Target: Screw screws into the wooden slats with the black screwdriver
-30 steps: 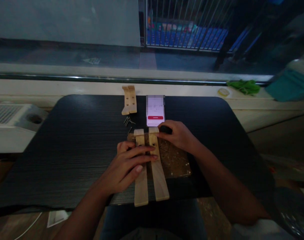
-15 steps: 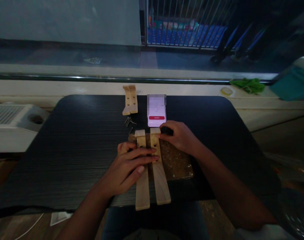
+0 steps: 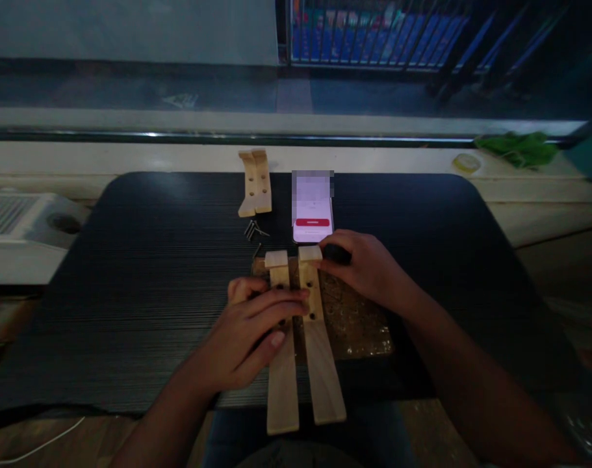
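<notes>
Two long pale wooden strips with drilled holes lie side by side on a speckled brown board near the front edge of the black table. My left hand lies across both strips, fingers stretched flat and pressing them down. My right hand is closed round a small dark object at the far end of the right strip; I cannot make out what it is. A lit phone lies just beyond.
Two shorter wooden pieces lie at the table's far edge, with several dark screws scattered in front of them. A white ledge runs behind, carrying a green cloth and a tape roll. A white unit stands left.
The view has tilted a little, so everything sits lower and closer. Both hands keep their places on the strips; my left fingers have shifted slightly.
</notes>
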{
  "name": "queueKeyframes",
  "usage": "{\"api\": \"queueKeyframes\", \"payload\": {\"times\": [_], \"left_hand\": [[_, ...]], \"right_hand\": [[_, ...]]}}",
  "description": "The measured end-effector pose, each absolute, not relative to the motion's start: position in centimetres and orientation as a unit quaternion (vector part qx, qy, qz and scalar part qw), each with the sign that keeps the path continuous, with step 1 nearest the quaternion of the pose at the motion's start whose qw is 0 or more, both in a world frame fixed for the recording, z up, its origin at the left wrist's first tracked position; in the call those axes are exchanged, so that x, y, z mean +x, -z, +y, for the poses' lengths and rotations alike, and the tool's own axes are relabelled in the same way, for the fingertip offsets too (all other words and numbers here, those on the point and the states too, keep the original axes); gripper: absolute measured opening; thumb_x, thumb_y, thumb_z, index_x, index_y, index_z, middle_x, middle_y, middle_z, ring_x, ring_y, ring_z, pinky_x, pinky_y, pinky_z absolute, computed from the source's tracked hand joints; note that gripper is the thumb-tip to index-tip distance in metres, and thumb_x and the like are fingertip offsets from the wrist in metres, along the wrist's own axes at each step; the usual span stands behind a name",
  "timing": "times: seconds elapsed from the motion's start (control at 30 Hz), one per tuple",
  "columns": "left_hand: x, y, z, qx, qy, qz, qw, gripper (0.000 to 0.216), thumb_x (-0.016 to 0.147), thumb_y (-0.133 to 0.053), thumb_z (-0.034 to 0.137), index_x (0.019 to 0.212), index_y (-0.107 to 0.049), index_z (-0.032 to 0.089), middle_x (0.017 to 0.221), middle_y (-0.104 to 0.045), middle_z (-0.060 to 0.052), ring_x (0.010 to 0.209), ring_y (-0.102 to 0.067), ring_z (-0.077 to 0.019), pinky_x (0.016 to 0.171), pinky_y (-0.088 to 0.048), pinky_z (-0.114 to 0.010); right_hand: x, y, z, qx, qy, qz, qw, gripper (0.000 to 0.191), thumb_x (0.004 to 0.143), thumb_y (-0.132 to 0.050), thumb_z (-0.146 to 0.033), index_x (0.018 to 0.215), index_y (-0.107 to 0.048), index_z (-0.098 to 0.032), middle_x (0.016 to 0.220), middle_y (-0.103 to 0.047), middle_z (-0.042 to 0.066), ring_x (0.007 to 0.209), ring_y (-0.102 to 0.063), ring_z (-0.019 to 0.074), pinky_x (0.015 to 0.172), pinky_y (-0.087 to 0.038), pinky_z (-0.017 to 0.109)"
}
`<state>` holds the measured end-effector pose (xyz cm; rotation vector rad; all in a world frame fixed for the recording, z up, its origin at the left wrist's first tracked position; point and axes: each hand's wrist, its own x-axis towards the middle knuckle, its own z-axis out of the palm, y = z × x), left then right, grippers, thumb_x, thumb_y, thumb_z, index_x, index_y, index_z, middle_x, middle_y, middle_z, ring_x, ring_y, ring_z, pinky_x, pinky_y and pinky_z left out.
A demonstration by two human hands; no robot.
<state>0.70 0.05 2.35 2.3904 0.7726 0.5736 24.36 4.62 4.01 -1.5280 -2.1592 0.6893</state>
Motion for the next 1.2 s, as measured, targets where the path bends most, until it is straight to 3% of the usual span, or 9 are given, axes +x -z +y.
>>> {"api": "queueKeyframes", "payload": {"times": [0.4,1.2], "left_hand": [[0.54,-2.31,0.13,0.904,-0.233,0.260,0.246,0.029,0.096,-0.040,0.020,0.119,-0.058,0.023,0.131,-0.062,-0.002,0.108,-0.053,-0.0216,0.090,-0.030,-0.038],[0.34,-2.01,0.01,0.899,-0.227,0.269,0.260,0.031,0.098,-0.040,0.024,0.122,-0.059,0.025,0.134,-0.061,-0.001,0.106,-0.056,-0.0226,0.091,-0.030,-0.041]], "right_hand": [[24.39,-4.02,4.63,-0.538,-0.259,-0.775,0.205,0.012,0.083,-0.067,-0.026,0.091,-0.071,-0.017,0.095,-0.074,0.007,0.088,-0.069,0.0215,0.081,-0.049,0.033],[24.39,-4.06,4.54,-0.540,-0.251,-0.780,0.193,0.012,0.084,-0.067,-0.026,0.087,-0.072,-0.015,0.095,-0.074,0.008,0.087,-0.069,0.0215,0.080,-0.050,0.034]]}}
